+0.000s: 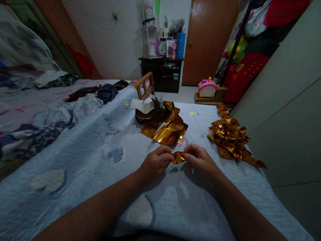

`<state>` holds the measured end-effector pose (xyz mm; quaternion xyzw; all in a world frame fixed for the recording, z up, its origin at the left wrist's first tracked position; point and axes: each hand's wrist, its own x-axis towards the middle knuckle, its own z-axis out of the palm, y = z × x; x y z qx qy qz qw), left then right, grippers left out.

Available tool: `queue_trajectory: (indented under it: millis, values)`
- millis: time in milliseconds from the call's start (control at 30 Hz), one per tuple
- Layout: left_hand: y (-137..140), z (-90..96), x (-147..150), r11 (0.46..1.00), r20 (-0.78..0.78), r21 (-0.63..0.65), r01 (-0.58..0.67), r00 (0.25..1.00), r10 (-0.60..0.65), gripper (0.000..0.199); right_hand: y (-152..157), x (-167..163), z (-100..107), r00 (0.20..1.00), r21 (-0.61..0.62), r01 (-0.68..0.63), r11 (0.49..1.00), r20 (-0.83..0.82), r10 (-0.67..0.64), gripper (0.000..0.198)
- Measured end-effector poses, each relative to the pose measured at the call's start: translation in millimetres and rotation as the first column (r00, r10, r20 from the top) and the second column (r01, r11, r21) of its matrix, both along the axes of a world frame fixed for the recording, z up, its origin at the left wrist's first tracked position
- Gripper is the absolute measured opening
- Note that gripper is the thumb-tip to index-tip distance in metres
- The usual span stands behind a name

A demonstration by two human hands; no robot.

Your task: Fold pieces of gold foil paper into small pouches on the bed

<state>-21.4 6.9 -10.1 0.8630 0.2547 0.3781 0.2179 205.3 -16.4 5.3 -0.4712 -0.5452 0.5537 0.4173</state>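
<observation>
Between my two hands is a small piece of folded gold foil paper (pixel 179 157), creased and shiny. My left hand (pixel 158 161) pinches its left end, and my right hand (pixel 199 160) pinches its right end. Just beyond them lies a stack of gold foil sheets (pixel 172 131), dark brown along its curled edges, with some whitish paper (pixel 142 106) at its left. Over to the right, a heap of folded gold foil pieces (pixel 229 135) stretches along the edge of the bed. The palms and some fingertips are hidden from view.
A light blue quilt with heart patterns (pixel 115 187) covers the bed under my hands. Rumpled clothes (pixel 82 107) lie to the left, near a fan (pixel 22 47). Beyond the bed are a wooden bed rail (pixel 145 85), a dark cabinet (pixel 160 75) and a pink toy case (pixel 208 88).
</observation>
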Motion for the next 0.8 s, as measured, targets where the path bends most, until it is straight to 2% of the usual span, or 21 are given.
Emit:
queue_trajectory:
  millis: [500, 700, 800]
  values:
    - [0, 6.7, 1, 0.998, 0.013, -0.069, 0.000, 1.000, 0.001, 0.015, -2, 0, 1, 0.999, 0.021, 0.013, 1.000, -0.052, -0.011, 0.018]
    - [-1, 10.8, 1, 0.997, 0.022, -0.083, 0.003, 1.000, -0.002, 0.017, -2, 2, 4, 0.998, 0.161, -0.056, 0.985, 0.038, 0.050, 0.011]
    - [0, 10.6, 0, 0.996, 0.033, -0.093, 0.002, 0.999, 0.001, 0.019, -2, 5, 5, 0.986, 0.188, -0.119, 0.975, 0.137, 0.094, 0.003]
